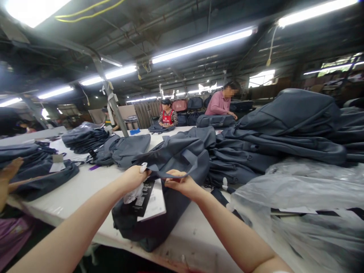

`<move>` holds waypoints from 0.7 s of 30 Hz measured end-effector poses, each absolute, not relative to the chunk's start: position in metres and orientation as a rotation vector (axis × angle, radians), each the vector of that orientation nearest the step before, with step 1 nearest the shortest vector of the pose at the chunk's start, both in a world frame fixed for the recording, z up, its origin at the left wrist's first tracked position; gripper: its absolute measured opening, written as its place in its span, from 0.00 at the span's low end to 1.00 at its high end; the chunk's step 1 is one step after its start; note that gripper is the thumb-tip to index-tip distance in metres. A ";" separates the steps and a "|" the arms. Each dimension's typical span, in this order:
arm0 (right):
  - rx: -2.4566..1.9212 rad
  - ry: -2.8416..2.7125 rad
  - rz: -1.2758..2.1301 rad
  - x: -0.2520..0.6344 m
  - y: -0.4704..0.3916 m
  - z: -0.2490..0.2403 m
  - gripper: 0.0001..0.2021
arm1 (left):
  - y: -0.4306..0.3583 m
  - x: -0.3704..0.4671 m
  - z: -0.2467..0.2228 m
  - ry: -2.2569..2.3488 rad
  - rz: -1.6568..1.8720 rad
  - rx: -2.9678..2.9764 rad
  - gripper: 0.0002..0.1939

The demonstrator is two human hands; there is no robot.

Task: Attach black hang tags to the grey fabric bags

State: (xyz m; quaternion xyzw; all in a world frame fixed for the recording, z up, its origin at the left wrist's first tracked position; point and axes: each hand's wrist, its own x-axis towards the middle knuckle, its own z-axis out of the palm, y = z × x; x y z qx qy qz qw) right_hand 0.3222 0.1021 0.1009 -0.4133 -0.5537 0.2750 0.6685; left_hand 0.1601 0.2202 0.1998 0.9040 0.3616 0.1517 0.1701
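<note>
A dark blue-grey bag (182,153) lies on the white table (105,178) in front of me. My left hand (136,177) is closed on the left part of a strap-like edge of this bag, with a bit of white material at its fingers. A little to the right, my right hand (180,182) pinches the same edge, fingertips over it and thumb beneath. Under my hands hang a black printed tag (142,199) and a white card (156,201), lying against the bag's side.
Stacked dark bags (284,117) rise at the right behind clear plastic wrapping (307,185). More bags (85,138) are piled at the left. Another person's hand (10,170) reaches in at the far left. Two people stand or sit across the table; a metal post (113,106) rises beyond.
</note>
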 end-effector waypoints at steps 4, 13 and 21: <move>-0.735 -1.066 0.782 0.310 0.094 0.088 0.12 | 0.216 0.168 0.190 1.023 0.307 2.813 0.19; -1.275 -1.660 0.560 0.276 0.030 0.122 0.33 | 0.218 0.166 0.178 1.158 0.400 2.829 0.16; -1.087 -1.598 0.711 0.201 0.043 0.079 0.49 | 0.208 0.174 0.173 1.154 0.481 2.431 0.15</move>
